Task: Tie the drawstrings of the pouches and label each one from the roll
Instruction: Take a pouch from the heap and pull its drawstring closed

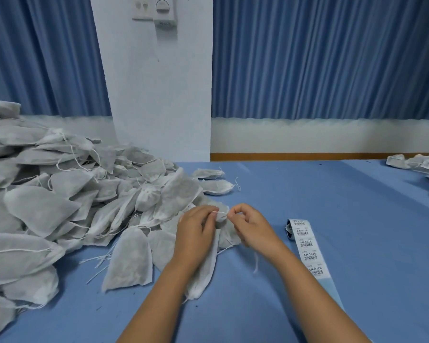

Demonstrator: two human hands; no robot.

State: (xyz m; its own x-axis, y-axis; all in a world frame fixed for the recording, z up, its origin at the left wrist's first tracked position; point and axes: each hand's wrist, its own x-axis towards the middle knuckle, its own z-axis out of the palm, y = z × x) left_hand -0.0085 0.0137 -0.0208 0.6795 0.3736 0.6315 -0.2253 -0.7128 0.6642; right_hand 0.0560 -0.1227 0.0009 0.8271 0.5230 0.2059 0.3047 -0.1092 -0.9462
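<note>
A drawstring [221,213] is pinched taut between the left hand [196,233] and right hand [252,227], fingers of both curled on it. Its pouch [202,278] is seen beneath the left hand, mid-tabletop [332,194], toward the front edge. A pouch pile [60,206] is heaped along the left edge. The label roll [304,235] is laid just right of the right hand.

Pretty plain look here: the left hand [196,231] and right hand [252,227] are both bare. The left forearm [159,293] and right forearm [315,288] are bare skin too, all the way down to the bottom edge of the shot.
</note>
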